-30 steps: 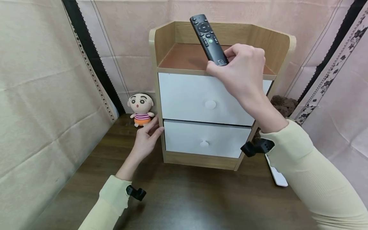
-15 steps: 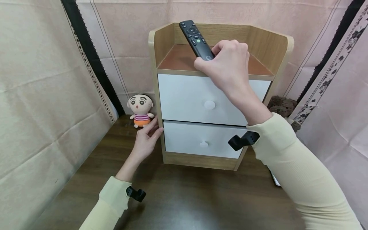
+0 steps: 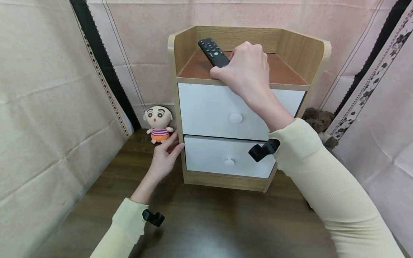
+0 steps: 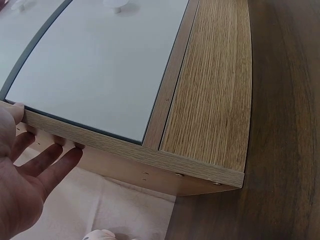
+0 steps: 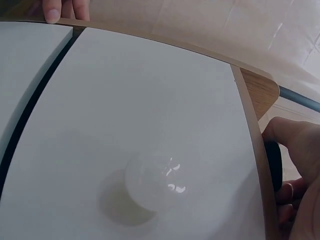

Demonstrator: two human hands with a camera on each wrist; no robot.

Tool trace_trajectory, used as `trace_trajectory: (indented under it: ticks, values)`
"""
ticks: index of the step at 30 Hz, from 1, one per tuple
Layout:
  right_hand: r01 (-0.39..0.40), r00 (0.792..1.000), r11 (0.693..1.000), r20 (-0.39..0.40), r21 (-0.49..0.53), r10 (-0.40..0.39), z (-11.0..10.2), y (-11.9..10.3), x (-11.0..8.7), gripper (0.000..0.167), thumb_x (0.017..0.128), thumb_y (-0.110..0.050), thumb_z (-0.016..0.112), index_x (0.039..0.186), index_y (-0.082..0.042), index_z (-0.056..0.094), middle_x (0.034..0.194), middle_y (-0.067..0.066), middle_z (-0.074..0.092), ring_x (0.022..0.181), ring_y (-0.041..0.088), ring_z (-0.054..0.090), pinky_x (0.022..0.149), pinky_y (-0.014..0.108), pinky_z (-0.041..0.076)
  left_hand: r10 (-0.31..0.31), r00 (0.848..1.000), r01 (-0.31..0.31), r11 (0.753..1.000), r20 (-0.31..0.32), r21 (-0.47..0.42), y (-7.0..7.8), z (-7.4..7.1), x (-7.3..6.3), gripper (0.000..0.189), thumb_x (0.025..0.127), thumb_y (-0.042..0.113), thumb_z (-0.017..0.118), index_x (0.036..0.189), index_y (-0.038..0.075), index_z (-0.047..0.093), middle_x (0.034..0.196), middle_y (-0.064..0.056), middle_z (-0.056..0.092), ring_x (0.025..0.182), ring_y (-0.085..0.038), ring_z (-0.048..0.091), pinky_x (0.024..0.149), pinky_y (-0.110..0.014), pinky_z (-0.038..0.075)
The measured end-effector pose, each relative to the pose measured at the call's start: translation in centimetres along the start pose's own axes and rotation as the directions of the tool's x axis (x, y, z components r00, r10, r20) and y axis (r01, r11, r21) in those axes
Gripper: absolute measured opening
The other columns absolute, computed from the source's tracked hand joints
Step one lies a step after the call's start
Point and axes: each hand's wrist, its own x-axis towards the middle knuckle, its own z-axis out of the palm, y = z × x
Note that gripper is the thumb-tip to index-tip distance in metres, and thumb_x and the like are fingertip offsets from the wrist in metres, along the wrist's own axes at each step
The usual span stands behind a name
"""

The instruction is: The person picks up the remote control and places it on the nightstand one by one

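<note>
Basically, biggest first: cloth backdrop [image 3: 148, 46] round the back & sides, then dark wood table [image 3: 193, 222], w/ a wood-edged cabinet [image 3: 222, 179] standing upright on it. Two white drawers in the cabinet, upper drawer [image 3: 206, 107] over lower drawer [image 3: 206, 152], & a brown-floored top shelf [image 3: 287, 73] walled at back & both sides. Brown fuzzy thing [image 3: 317, 118] partly hidden past the cabinet's R side; doll [image 3: 158, 123] on the L side, near the L fingertips (touching or not, can't tell).

L hand [image 3: 164, 157] is on the cabinet's L side panel: thumb at the front edge, fingers a bit spread along the outer face, per L wrist view. R hand [image 3: 246, 71] is up at the shelf front, thumb & fingers pinching the near end of a black remote [image 3: 213, 52], thumb on its L, fingers opposite.

Key relation, I'd judge: remote vs shelf. It's above the shelf floor, buttons up, long axis slanting from the R fingers away to the back L, so most of it sticks out ahead of the grip. R hand's the nearer one; L is well below. Contact w/ shelf: can't tell.

Smallest: round white knobs [image 3: 236, 118], one per drawer.
</note>
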Motion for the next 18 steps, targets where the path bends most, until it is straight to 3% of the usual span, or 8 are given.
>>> trace_trajectory:
  ticks: [5,18]
  values:
    - [-0.042,0.997,0.998,0.065,-0.044,0.044,0.1,-0.5,0.7,0.036,0.077,-0.038,0.071,0.070,-0.009,0.051,0.079,0.005,0.053,0.072,0.024,0.054,0.058,0.035,0.045,0.000,1.000,0.000,1.000,-0.001,-0.003,0.0,0.0,0.0,0.053,0.101,0.008,0.067,0.150,-0.002,0.049,0.146,-0.022,0.054,0.121,-0.039,0.062,0.096,-0.050,0.053]
    - [-0.043,0.987,0.980,0.146,-0.194,0.072,0.3,-1.4,1.4,0.033,0.083,-0.044,0.063,0.086,-0.013,0.054,0.102,0.009,0.058,0.092,0.031,0.059,0.075,0.044,0.055,-0.014,1.000,0.014,1.000,0.007,-0.003,-0.1,-0.1,0.0,0.054,0.101,0.009,0.067,0.150,-0.002,0.048,0.146,-0.022,0.054,0.122,-0.037,0.062,0.097,-0.045,0.053]
